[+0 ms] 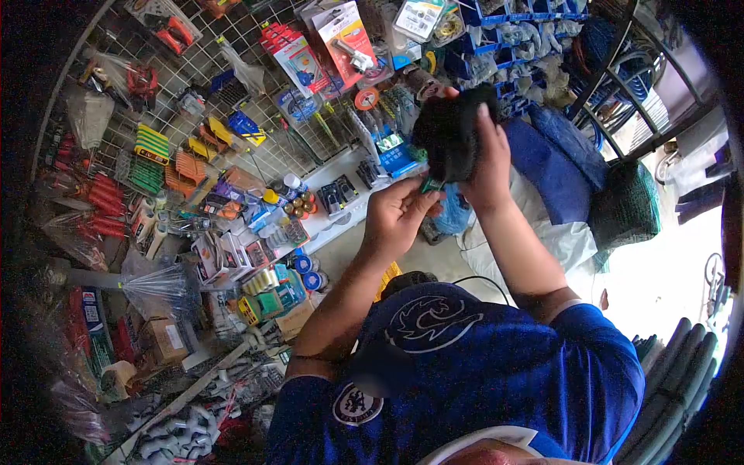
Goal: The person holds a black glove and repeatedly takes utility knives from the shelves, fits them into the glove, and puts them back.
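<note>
1. Holds a black bundle (449,136) up in front of the chest, off every surface, with both hands. Cannot tell its exact kind through the dark blur; perhaps coiled mesh or cord.
2. Grasps the bundle's side with the right hand (490,159), palm against it and fingers upward. Pinches a small green piece (432,185) at its lower edge between thumb and fingers of the left hand (399,217). Cannot tell whether that piece belongs to the bundle.
3. Judging by the grip, already past picking up and now in the middle of close handling. Not set down or let go; cannot tell how much handling is left.
4. To the left, see a wire grid (256,167) hung with tools and packets, above a white shelf (349,211) lined with small goods.
5. Beyond the hands, find blue bins (496,58); to the right, a green mesh roll (628,208) and grey tubes (659,403).
6. Notice crowding on the left, and a blue plastic bag (451,217) just below the hands. Nothing visibly blocks the grip.
</note>
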### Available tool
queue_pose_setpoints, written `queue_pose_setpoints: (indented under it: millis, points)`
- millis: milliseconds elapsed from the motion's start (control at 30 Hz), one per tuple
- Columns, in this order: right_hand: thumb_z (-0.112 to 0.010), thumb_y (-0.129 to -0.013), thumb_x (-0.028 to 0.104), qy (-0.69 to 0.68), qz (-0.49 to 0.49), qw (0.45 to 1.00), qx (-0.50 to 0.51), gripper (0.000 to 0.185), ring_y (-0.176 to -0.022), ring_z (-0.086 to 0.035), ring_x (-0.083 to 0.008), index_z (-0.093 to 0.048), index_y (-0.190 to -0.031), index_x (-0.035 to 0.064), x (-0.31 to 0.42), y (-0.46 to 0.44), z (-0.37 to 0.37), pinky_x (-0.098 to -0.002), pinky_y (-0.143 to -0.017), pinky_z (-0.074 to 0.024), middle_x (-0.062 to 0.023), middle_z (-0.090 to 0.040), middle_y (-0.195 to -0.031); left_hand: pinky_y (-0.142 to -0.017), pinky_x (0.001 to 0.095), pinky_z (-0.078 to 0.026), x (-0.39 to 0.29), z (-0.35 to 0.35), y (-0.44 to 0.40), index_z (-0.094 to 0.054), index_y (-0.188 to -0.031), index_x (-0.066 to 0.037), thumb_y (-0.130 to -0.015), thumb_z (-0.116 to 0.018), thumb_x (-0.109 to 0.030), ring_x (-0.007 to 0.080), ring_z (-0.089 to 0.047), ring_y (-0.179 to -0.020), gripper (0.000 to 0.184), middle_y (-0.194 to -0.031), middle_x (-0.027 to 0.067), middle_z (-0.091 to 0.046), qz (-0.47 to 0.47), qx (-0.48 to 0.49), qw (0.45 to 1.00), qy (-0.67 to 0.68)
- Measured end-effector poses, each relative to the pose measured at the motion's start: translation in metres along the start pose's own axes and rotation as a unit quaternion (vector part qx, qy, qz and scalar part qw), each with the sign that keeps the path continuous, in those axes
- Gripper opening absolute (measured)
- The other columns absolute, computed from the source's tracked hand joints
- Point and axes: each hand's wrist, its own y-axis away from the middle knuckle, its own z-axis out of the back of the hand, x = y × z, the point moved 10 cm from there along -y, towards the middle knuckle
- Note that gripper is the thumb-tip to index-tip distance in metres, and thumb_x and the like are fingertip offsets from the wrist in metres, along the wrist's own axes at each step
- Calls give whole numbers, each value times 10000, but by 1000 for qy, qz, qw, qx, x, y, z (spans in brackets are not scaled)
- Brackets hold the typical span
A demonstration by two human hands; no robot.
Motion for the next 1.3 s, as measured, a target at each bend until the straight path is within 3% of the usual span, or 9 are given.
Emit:
queue_pose_setpoints:
  millis: [167,333,600,700,833,1000,1100,1167,1300]
  points:
    - [-546,-963,275,124,-27,990,-69,420,-1039,-575,-160,-470,-1319,65,-37,17,15,-307,-880,-480,-48,-579,-1186,-690,279,-532,-13,17,1,-639,-1033,49,-913,-590,-61,148,-671,-759,170,-891,82,-708,-50,-10,996,-79]
    - [-611,-928,149,15,-37,985,167,487,-1128,-537,-163,-427,-1367,44,-48,17,-38,-315,-955,-445,-74,-540,-1249,-706,303,-496,-21,43,-1,-663,-906,14,-824,-631,-70,185,-667,-780,122,-849,88,-706,-89,-26,982,-167]
    - [-691,-854,47,52,-25,997,57,286,-906,-611,-122,-573,-1115,37,-85,13,-69,-293,-815,-498,-36,-653,-1007,-729,336,-505,-55,85,11,-658,-935,-27,-753,-666,-44,254,-683,-795,183,-826,120,-695,-112,-73,973,-188]
    - [-700,-850,62,214,-31,954,206,270,-876,-612,-116,-589,-1095,30,-99,22,-115,-280,-789,-500,-31,-659,-989,-735,364,-515,-49,113,9,-653,-980,-37,-763,-663,-75,271,-685,-819,220,-859,130,-695,-97,-77,980,-155]
    - [-691,-867,105,311,45,944,100,228,-847,-593,-114,-610,-1065,24,-110,17,-112,-271,-755,-491,-30,-649,-975,-672,417,-522,-49,156,17,-635,-1025,-30,-766,-692,-194,293,-671,-723,312,-840,161,-677,9,46,873,-486]
    - [-580,-964,224,410,61,908,55,321,-950,-541,-153,-499,-1147,-27,-181,-28,-57,-289,-848,-448,-91,-566,-1038,-676,236,-489,-52,264,36,-613,-1157,-24,-919,-642,-238,58,-590,-754,321,-861,4,-657,-43,-103,994,-21]
    - [-641,-928,191,486,-35,861,147,357,-973,-534,-168,-490,-1134,-59,-251,-3,-124,-298,-883,-436,-126,-566,-1056,-700,251,-494,-53,301,50,-639,-1087,-29,-883,-674,-226,75,-603,-764,286,-859,13,-666,-57,-152,979,-120]
    - [-668,-906,180,510,80,842,156,377,-996,-556,-172,-508,-1155,-53,-276,10,-149,-315,-865,-465,-161,-590,-1129,-680,272,-490,-59,338,70,-654,-941,-18,-856,-682,-208,97,-610,-754,210,-797,17,-655,-35,-240,961,-133]
    - [-714,-851,163,384,20,856,345,486,-1086,-553,-204,-523,-1248,-40,-321,55,-273,-367,-933,-446,-156,-583,-1221,-633,304,-530,-6,417,97,-659,-944,-61,-851,-655,-202,154,-649,-750,168,-849,50,-672,-4,-250,917,310]
